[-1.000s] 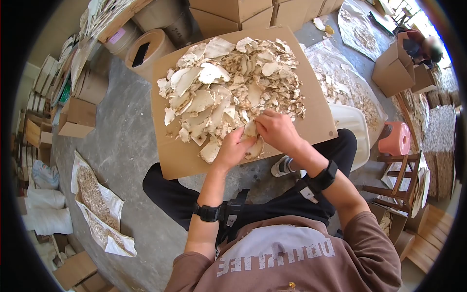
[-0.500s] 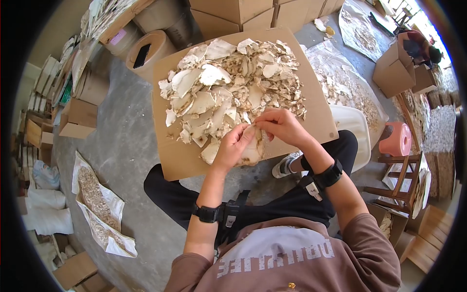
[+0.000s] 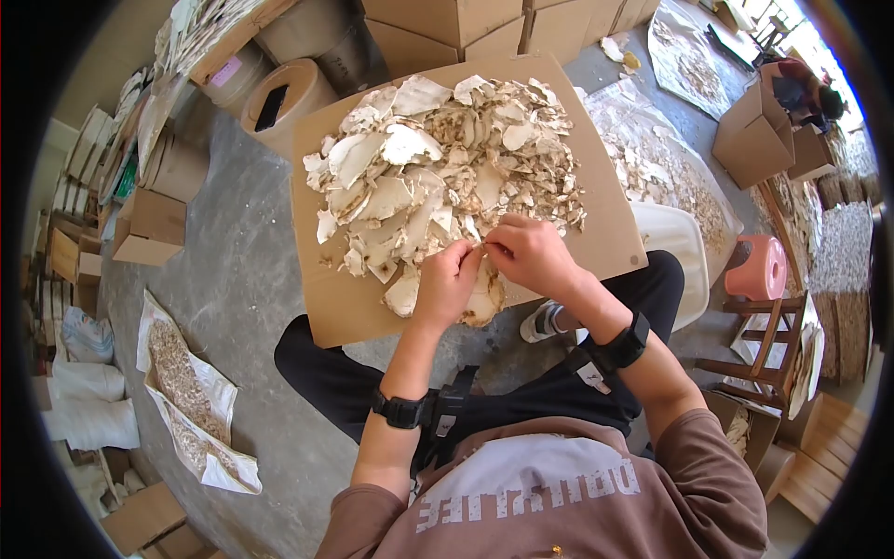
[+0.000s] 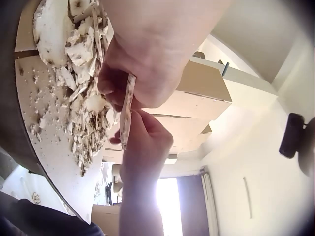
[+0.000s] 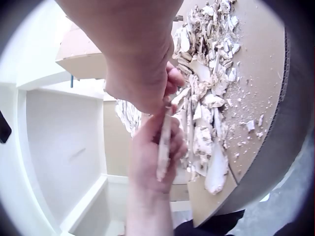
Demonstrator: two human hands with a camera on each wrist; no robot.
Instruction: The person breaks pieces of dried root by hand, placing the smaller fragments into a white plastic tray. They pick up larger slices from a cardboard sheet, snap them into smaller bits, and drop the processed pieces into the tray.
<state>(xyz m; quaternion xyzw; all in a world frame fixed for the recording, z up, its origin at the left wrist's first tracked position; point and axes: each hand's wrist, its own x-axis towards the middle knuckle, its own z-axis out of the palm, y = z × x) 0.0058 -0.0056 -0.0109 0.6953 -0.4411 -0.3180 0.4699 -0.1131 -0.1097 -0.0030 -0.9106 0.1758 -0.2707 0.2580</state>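
Note:
A flat, pale dried piece [image 3: 484, 296] with brown blotches along its edge is held between both hands near the front of a cardboard sheet [image 3: 610, 238]. My left hand [image 3: 447, 284] grips it from the left, thumb on top. My right hand [image 3: 533, 256] pinches at its far edge, fingers curled close beside the left fingertips. Seen edge-on in the left wrist view, the piece [image 4: 127, 113] is a thin slab. A large heap of similar pale pieces [image 3: 391, 196] and smaller brownish fragments [image 3: 540, 140] lies just beyond the hands.
The cardboard sheet lies across the person's knees. A pale plastic tub [image 3: 680, 252] stands to the right, near a pink stool [image 3: 756, 267]. Sheets with scraps [image 3: 191, 391] lie on the floor. A phone [image 3: 270, 107] rests on a round drum [image 3: 303, 88], and cardboard boxes [image 3: 447, 33] stand behind.
The right hand drew slightly away with its fingers extended, then came back against the left fingertips and curled. The held piece has tilted, its broad face showing less than half a second ago.

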